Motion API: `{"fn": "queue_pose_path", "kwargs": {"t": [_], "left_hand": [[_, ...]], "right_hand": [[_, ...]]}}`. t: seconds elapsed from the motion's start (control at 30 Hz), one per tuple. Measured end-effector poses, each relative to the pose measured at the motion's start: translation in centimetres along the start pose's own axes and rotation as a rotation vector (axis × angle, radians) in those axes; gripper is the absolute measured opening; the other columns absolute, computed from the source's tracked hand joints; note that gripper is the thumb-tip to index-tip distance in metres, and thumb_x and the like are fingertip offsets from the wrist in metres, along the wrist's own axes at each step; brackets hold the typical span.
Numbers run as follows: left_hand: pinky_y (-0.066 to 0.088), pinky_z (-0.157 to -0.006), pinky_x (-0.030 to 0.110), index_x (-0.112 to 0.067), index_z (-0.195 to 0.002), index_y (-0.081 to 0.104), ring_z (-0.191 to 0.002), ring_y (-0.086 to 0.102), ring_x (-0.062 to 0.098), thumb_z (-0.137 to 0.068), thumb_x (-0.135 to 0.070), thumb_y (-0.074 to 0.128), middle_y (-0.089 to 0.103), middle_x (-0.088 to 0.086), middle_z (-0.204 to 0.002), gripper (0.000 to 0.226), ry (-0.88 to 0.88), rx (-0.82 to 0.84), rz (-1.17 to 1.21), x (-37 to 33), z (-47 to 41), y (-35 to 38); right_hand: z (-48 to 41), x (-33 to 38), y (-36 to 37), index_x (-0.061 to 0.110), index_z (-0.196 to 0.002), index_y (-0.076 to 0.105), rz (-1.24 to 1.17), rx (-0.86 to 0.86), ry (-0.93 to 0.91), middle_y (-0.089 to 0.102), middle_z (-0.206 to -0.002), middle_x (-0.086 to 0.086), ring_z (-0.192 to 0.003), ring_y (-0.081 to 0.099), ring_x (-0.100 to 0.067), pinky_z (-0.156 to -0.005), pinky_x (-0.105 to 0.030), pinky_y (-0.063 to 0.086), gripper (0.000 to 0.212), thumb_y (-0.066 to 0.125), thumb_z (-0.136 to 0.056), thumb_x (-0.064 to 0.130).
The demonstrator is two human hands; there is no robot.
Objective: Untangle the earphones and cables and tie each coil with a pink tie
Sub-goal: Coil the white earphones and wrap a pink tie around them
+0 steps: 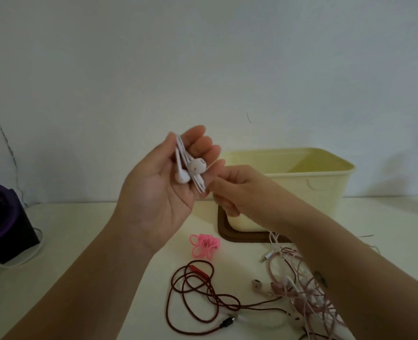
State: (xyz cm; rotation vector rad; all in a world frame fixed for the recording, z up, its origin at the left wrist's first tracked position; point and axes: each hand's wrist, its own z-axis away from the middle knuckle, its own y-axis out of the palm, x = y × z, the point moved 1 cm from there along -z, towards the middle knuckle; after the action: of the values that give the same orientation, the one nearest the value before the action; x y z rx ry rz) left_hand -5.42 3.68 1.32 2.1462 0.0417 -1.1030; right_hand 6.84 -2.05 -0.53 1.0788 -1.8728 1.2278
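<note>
My left hand (161, 182) is raised above the table, palm toward me, its fingers curled around a coil of white earphones (190, 169) with both earbuds showing. My right hand (237, 190) meets it from the right and pinches the coil's lower end. A bunch of pink ties (205, 244) lies on the white table (80, 241) below the hands. A dark red braided cable (198, 295) sprawls loosely in front. To the right lies a tangle of pink and white earphones (298, 283), partly hidden under my right forearm.
A cream box (320, 182) stands at the back right on a brown lid (221, 229). At the left edge sits a black and purple device (2, 224) with a white cable (11, 261) plugged in. A white wall rises behind the table.
</note>
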Motion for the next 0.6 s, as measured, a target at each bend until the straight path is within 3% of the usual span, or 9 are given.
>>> {"fn": "queue_pose_path", "kwargs": {"t": [0.1, 0.17, 0.27, 0.33, 0.47, 0.6], "left_hand": [[0.059, -0.072, 0.027, -0.007, -0.090, 0.066, -0.073, 0.072, 0.014, -0.101, -0.027, 0.028, 0.072, 0.003, -0.072, 0.045, 0.062, -0.060, -0.191, 0.1, -0.3, -0.7], [0.058, -0.074, 0.027, -0.009, -0.094, 0.063, -0.077, 0.071, 0.013, -0.102, -0.026, 0.026, 0.072, 0.001, -0.076, 0.042, 0.095, -0.086, -0.420, 0.3, -0.6, -1.7], [0.049, -0.076, 0.034, -0.019, -0.091, 0.069, -0.077, 0.067, 0.013, -0.101, -0.032, 0.032, 0.072, 0.000, -0.082, 0.041, 0.106, -0.093, -0.808, 0.7, -0.8, -3.3], [0.048, -0.083, 0.036, -0.022, -0.088, 0.072, -0.086, 0.068, 0.016, -0.101, -0.034, 0.033, 0.073, 0.002, -0.087, 0.042, 0.053, 0.012, -0.937, 1.0, -0.7, -3.6], [0.051, -0.079, 0.028, -0.011, -0.082, 0.068, -0.075, 0.065, 0.014, -0.096, -0.028, 0.035, 0.070, 0.003, -0.073, 0.039, -0.102, 0.160, -0.935, 1.7, 0.0, -2.6], [0.056, -0.076, 0.036, -0.016, -0.074, 0.074, -0.067, 0.065, 0.016, -0.089, -0.038, 0.042, 0.066, 0.005, -0.067, 0.041, -0.203, 0.273, -0.568, 1.6, 0.4, -1.6]], "right_hand": [[0.6, 0.9, -0.1, 0.018, -0.086, 0.070, 0.274, 0.129, 0.025, 0.042, -0.042, 0.015, -0.040, 0.037, -0.003, -0.046, -0.012, 0.029, 0.028, 0.046, -0.099, 0.028], [1.0, 1.9, -0.2, 0.019, -0.090, 0.070, 0.382, 0.198, 0.031, 0.046, -0.045, 0.018, -0.042, 0.043, 0.000, -0.048, -0.009, 0.033, 0.025, 0.048, -0.098, 0.029], [1.5, 3.2, -1.1, 0.017, -0.086, 0.070, 0.401, 0.162, -0.008, 0.046, -0.049, 0.015, -0.045, 0.039, -0.002, -0.052, -0.013, 0.034, 0.026, 0.051, -0.095, 0.030], [1.7, 3.9, -1.9, 0.009, -0.084, 0.069, 0.419, 0.105, -0.030, 0.043, -0.050, 0.011, -0.048, 0.035, -0.006, -0.051, -0.019, 0.033, 0.031, 0.050, -0.095, 0.030], [1.8, 4.4, -3.1, 0.020, -0.075, 0.067, 0.369, -0.112, -0.067, 0.041, -0.045, 0.014, -0.043, 0.035, -0.003, -0.048, -0.015, 0.030, 0.030, 0.048, -0.095, 0.033], [0.9, 2.7, -3.5, 0.022, -0.071, 0.063, 0.261, -0.283, -0.059, 0.042, -0.045, 0.014, -0.041, 0.034, -0.002, -0.050, -0.021, 0.030, 0.031, 0.049, -0.096, 0.033]]}}
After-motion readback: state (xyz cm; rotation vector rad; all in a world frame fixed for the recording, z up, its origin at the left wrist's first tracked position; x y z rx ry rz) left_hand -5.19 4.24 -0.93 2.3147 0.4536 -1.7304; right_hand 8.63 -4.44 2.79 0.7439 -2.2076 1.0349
